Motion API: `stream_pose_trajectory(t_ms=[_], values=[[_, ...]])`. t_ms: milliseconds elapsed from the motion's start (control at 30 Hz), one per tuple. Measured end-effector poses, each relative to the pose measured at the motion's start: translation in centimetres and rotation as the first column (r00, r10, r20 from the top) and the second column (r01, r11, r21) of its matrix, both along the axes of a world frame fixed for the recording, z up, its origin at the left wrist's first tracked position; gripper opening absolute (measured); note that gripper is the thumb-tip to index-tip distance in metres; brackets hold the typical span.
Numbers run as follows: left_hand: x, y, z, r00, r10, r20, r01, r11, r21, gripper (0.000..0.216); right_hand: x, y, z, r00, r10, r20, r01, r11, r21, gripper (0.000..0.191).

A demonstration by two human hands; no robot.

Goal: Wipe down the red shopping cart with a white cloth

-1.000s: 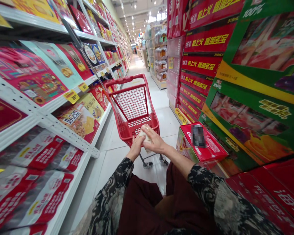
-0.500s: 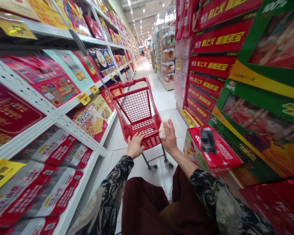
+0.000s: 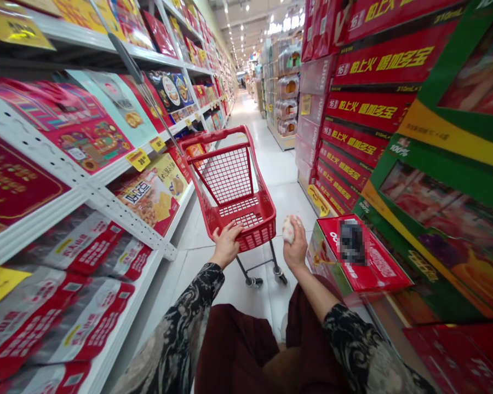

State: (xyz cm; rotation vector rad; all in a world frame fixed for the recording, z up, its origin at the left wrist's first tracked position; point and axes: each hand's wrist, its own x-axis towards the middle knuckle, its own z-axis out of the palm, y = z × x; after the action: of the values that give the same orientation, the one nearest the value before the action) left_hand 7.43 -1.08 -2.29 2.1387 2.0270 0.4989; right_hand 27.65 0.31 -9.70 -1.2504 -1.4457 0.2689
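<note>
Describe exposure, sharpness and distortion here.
All in head view: white tiled floor brightens to glare far down the aisle; silver-red plastic bags, lower left, look soft; green cardboard cartons, right, look stretched; a pixelated patch covers part of a red rectangular box; the red plastic shopping cart is fairly sharp; the small white wad in the right hand lacks detail.

Shopping cart point(image 3: 257, 236): uniform red, its mesh a square lattice. Wad point(image 3: 288, 230): whitish, possibly flecked with pink, the detail being too small for certainty. Sleeves point(image 3: 193, 306): black, swirled with grey-beige. Trousers point(image 3: 238, 350): dark maroon. Shelving point(image 3: 86, 189): white, dotted with dark perforations; price tags point(image 3: 138, 159), yellow. Stacked drink cartons point(image 3: 382, 109): red, lettered in yellow. Fruit-printed cartons point(image 3: 472, 158): green, crossed by yellow bands. Floor tiles point(image 3: 285, 158): pale grey-white.
</note>
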Motion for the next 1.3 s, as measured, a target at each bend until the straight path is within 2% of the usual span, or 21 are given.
stream_pose_trajectory(t_ms=[100, 200, 333, 533, 700, 767, 833, 933, 1033, 1100, 1167, 1300], values=[[-0.1, 0.2, 0.1, 0.999, -0.012, 0.037, 0.012, 1.0, -0.003, 0.059, 0.4, 0.8, 3.5, 1.0, -0.023, 0.002, 0.023, 0.999, 0.045, 0.045], [0.0, 0.0, 0.3, 0.998, -0.033, 0.045, 0.034, 0.999, -0.018, 0.057, -0.7, 0.8, 4.0, 0.998, 0.014, 0.056, -0.019, 0.996, 0.083, 0.038], [-0.3, -0.7, 0.7, 0.998, -0.054, 0.037, 0.055, 0.998, -0.028, 0.057, -2.5, 0.2, 1.9, 0.975, 0.129, 0.182, -0.15, 0.983, 0.106, 0.038], [-0.8, -1.4, 1.1, 0.997, -0.076, 0.023, 0.077, 0.996, -0.047, 0.057, -2.5, -1.8, -1.7, 0.982, 0.132, 0.133, -0.145, 0.985, 0.096, 0.039], [-0.8, -1.0, 1.0, 0.998, -0.068, -0.009, 0.067, 0.996, -0.052, 0.057, -1.8, -3.5, -6.2, 0.96, 0.184, 0.212, -0.176, 0.983, -0.056, 0.049], [-0.7, -0.8, 0.9, 0.997, -0.068, -0.027, 0.066, 0.996, -0.054, 0.059, -1.4, -4.1, -7.2, 0.952, 0.213, 0.22, -0.187, 0.973, -0.132, 0.055], [-0.9, -0.7, 0.9, 0.995, -0.085, -0.053, 0.082, 0.995, -0.062, 0.059, -0.9, -4.4, -6.7, 0.957, 0.211, 0.197, -0.185, 0.972, -0.145, 0.058], [-1.8, -1.0, 1.0, 0.99, -0.109, -0.093, 0.105, 0.994, -0.043, 0.065, -0.3, -4.3, -3.4, 0.977, 0.158, 0.146, -0.157, 0.987, -0.018, 0.053], [-3.2, -1.8, 0.8, 0.993, 0.013, -0.116, -0.011, 1.0, 0.026, 0.07, -0.9, -3.8, 0.5, 0.972, 0.123, 0.201, -0.145, 0.984, 0.1, 0.041], [-3.9, -2.4, 0.5, 0.991, 0.066, -0.112, -0.062, 0.997, 0.043, 0.069, -2.1, -3.5, 1.6, 0.935, 0.162, 0.315, -0.209, 0.971, 0.12, 0.036], [-4.2, -2.8, 0.3, 0.994, 0.033, -0.101, -0.031, 0.999, 0.025, 0.068, -3.6, -3.5, 1.0, 0.862, 0.233, 0.451, -0.317, 0.941, 0.121, 0.034], [-4.3, -2.7, 1.0, 0.994, -0.061, -0.095, 0.053, 0.995, -0.083, 0.065, -4.9, -3.8, -2.8, 0.702, 0.309, 0.641, -0.464, 0.882, 0.082, 0.036]])
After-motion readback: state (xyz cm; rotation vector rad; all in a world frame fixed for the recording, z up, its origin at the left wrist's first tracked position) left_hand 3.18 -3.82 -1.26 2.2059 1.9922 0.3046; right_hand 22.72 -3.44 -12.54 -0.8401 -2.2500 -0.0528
